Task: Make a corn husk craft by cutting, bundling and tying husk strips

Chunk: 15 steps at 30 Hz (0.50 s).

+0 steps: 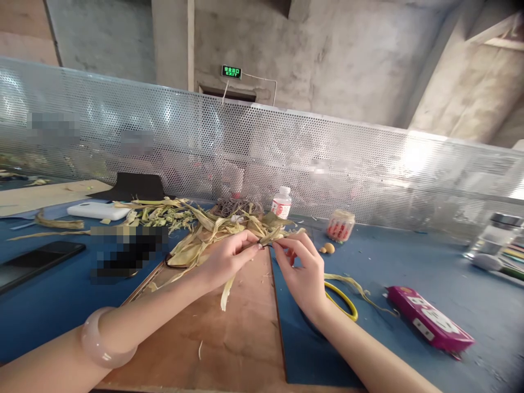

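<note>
My left hand [229, 256], with a pale bangle [107, 338] on its wrist, is pinched shut at the middle of the table. Its fingertips meet those of my right hand [301, 270], also in a pinch. Between them runs a thin dark strand [267, 244], with a strip of dried husk [272, 234] right behind it. How the strand and strip are joined I cannot tell. A heap of dried husks [186, 251] spreads behind and left of my left hand. A small red thing shows behind my right fingers, too hidden to name.
A brown board [221, 349] lies on the blue table mat [319, 360]. Right are a yellow loop [347, 303], a magenta pack [429, 319] and a jar [340, 225]. A bottle [281, 203] stands behind the hands. Left lie a phone [41, 262] and a white case [98, 210].
</note>
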Each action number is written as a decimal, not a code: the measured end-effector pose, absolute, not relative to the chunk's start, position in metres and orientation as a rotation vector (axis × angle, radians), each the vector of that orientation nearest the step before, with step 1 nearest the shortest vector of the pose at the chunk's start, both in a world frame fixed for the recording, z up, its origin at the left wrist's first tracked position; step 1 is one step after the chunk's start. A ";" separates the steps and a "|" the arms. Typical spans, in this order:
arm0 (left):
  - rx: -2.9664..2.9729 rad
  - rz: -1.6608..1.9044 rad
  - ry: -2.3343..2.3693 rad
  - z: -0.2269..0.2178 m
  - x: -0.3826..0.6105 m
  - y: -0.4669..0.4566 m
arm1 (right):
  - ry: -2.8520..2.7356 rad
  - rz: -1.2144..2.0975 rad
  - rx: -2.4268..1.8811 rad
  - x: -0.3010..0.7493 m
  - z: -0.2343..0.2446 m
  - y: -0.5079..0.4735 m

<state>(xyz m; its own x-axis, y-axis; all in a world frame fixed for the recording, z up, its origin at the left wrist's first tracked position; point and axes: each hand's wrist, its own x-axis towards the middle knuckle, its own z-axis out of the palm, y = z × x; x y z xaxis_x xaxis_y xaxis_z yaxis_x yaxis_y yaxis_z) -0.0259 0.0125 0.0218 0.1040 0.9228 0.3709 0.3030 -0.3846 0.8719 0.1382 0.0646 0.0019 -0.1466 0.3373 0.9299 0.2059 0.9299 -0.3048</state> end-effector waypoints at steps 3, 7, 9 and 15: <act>1.702 1.309 1.153 0.020 -0.027 0.014 | -1.743 -0.030 -0.365 0.138 0.001 0.064; 1.672 1.314 1.145 0.018 -0.028 0.016 | -1.762 -0.142 -0.307 0.138 0.001 0.062; 1.676 1.320 1.143 0.018 -0.027 0.016 | -1.775 -0.165 -0.286 0.137 0.000 0.061; 1.658 1.333 1.101 0.019 -0.023 0.013 | -1.845 -0.301 -0.237 0.137 -0.001 0.060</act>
<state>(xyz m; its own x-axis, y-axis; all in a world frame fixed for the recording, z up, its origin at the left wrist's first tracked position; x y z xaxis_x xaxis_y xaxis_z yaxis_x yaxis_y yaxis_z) -0.0231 0.0129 0.0192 0.0966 0.9297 0.3555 0.1740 -0.3675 0.9136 0.1367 0.0599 -0.0010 -0.2875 0.0088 0.9577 0.3132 0.9459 0.0853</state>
